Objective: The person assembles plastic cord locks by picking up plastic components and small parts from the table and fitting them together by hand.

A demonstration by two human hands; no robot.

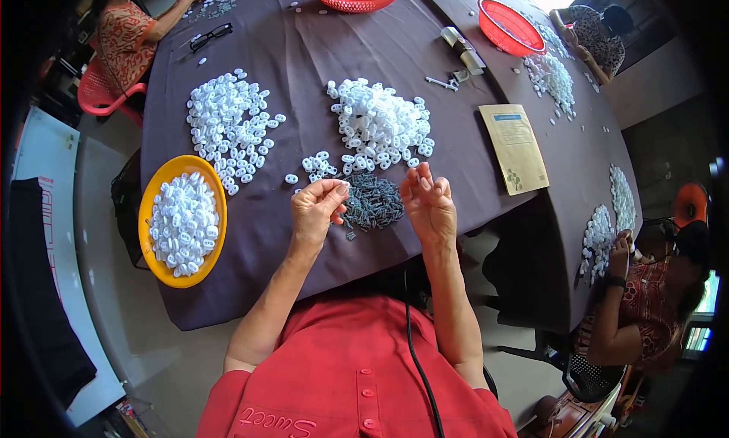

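My left hand [315, 212] is closed in a pinch just left of a heap of small dark grey screw-like pieces [373, 201]; what sits between its fingertips is too small to make out. My right hand [430, 210] hovers on the other side of that heap, palm turned up and fingers curled together, with their contents hidden. Beyond the dark heap rises a big pile of white oval two-holed plastic pieces [380, 123]. A small cluster of the same white pieces [319, 165] lies just past my left hand.
Another white pile [228, 123] spreads at the left, beside a yellow oval tray [144, 229] full of them. A brown paper packet [516, 146] lies at right. Red baskets [364, 3] stand farther back. Several people [638, 309] sit around the dark-clothed table [296, 51].
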